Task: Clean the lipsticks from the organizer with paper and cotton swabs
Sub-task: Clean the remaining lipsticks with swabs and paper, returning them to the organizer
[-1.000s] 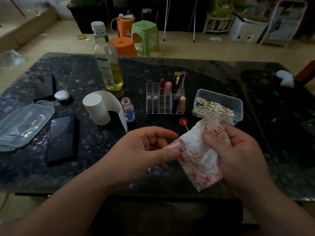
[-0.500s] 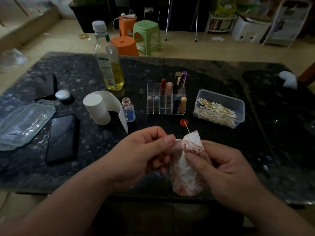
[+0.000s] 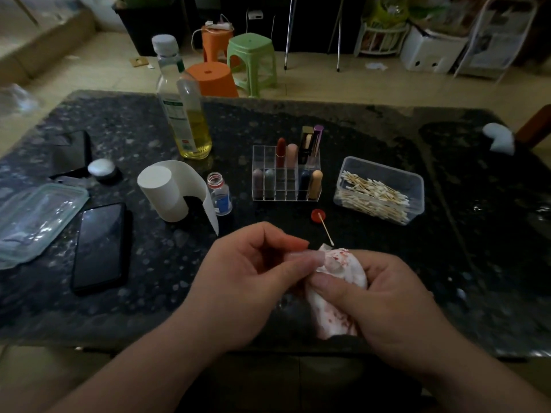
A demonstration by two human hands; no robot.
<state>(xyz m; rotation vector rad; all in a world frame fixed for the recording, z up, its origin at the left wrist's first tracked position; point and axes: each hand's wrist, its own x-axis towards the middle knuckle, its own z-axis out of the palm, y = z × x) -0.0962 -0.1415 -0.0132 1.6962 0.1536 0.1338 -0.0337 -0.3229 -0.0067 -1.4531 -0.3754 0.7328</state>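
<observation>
My left hand (image 3: pixel 253 281) pinches a pale pink lipstick (image 3: pixel 301 257) near the table's front edge; only a short part of it shows between the fingers. My right hand (image 3: pixel 384 299) grips a crumpled white paper (image 3: pixel 340 275) stained red and wraps it round the lipstick's tip. Behind them stands the clear organizer (image 3: pixel 286 181) with several lipsticks upright in its cells. A single cotton swab (image 3: pixel 326 231) lies by a red cap (image 3: pixel 317 215). The clear tub of cotton swabs (image 3: pixel 378 190) sits to the right. A paper roll (image 3: pixel 167 192) stands at the left.
An oil bottle (image 3: pixel 185 114) and a small open bottle (image 3: pixel 220 193) stand left of the organizer. A black phone (image 3: pixel 100 245), a clear lid (image 3: pixel 35 216) and a second dark phone (image 3: pixel 74 153) lie at the left. Coloured stools (image 3: pixel 250 59) stand beyond the dark stone table (image 3: pixel 477 263).
The spread paper has been folded and bunched round the lipstick's tip. My right hand has closed over it and dropped a little lower; my left hand kept its hold.
</observation>
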